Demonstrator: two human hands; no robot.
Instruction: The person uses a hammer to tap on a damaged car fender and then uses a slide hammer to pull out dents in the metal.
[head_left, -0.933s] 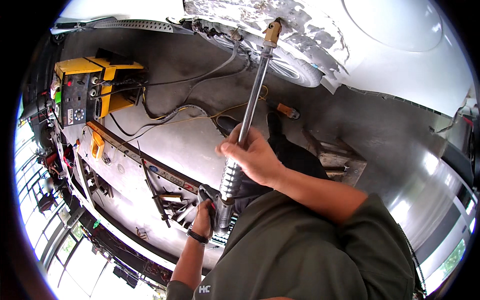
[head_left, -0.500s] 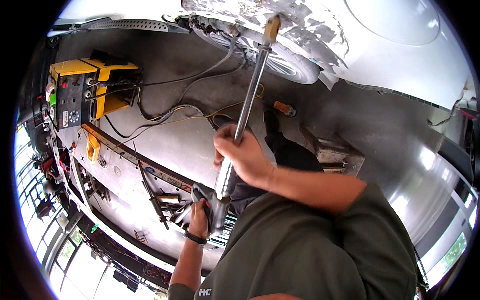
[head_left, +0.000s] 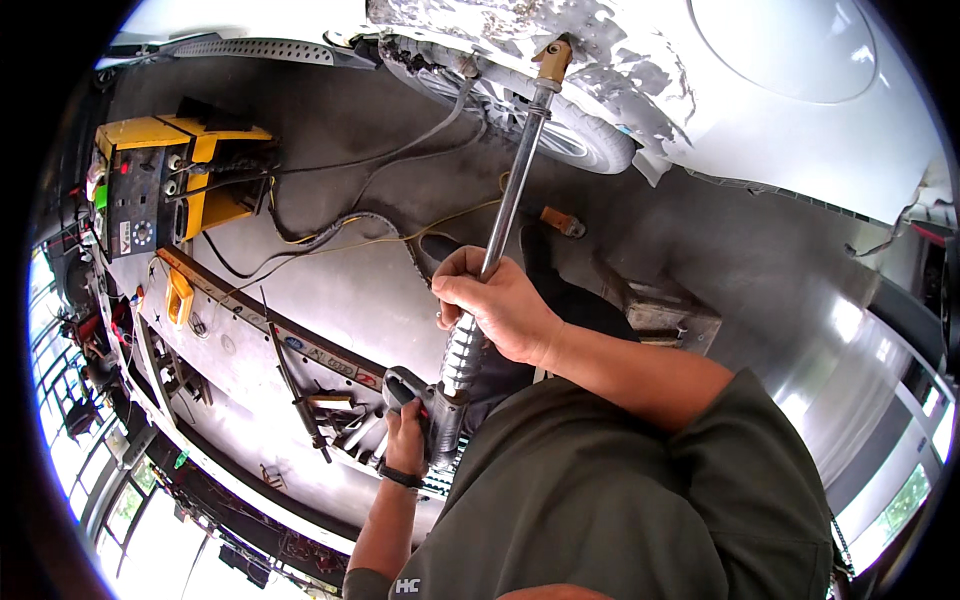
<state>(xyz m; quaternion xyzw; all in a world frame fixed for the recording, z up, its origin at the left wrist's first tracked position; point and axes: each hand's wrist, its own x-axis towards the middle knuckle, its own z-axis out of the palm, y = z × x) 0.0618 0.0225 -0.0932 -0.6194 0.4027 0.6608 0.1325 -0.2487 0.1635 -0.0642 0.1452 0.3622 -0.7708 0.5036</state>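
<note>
A slide hammer dent puller [head_left: 522,165], with a long chrome rod, reaches from my body up to the car. Its brass-coloured tip [head_left: 552,64] meets the scraped white panel [head_left: 610,50] above the wheel, seemingly touching it. My right hand [head_left: 500,305] is closed around the rod at the upper end of the ribbed metal slide weight [head_left: 462,355]. Lower down, my left hand [head_left: 405,440] is wrapped round the dark pistol-style handle [head_left: 440,430] at the near end. My palms hide parts of the weight and handle.
Left stands a yellow and black machine [head_left: 140,190] with cables [head_left: 330,235] trailing over the floor. A wheel [head_left: 570,130] sits below the panel. An orange grinder-like tool [head_left: 562,220] and a worn stool [head_left: 660,310] are close by. A long bench [head_left: 230,340] carries tools.
My right hand, blurred earlier, is now sharp and slightly lower on the puller. The tip and rod have shifted a little to the right. Both hands keep their hold.
</note>
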